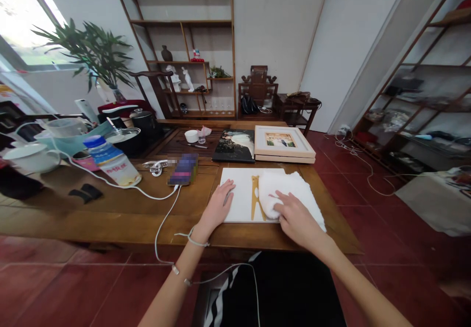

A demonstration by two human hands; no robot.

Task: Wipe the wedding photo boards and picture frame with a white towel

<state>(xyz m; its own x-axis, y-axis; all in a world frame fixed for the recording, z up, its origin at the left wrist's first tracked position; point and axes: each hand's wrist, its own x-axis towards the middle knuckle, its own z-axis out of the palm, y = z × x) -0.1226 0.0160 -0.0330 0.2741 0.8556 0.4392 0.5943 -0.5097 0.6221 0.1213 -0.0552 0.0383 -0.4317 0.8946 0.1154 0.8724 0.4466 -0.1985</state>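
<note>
My left hand [220, 203] lies on the left part of a flat white board [239, 177], fingers stretched out, holding nothing. Down the middle of the board runs a gold shape [254, 197] with slender legs; its right side is partly covered. A fluffy white towel [300, 189] is bunched over the board's right half and hangs past its right corner. Pressed into the towel is my right hand [297, 219], its fingers bent and gripping the cloth, the index finger reaching forward.
Behind the board lie a dark wedding picture [234, 145] and stacked pale wooden frames [285, 143]. To the left are a phone [184, 169] on a white cable, a blue-capped bottle [112, 162], a white mug [33, 157] and pots. The wooden table's right edge [340, 214] is near.
</note>
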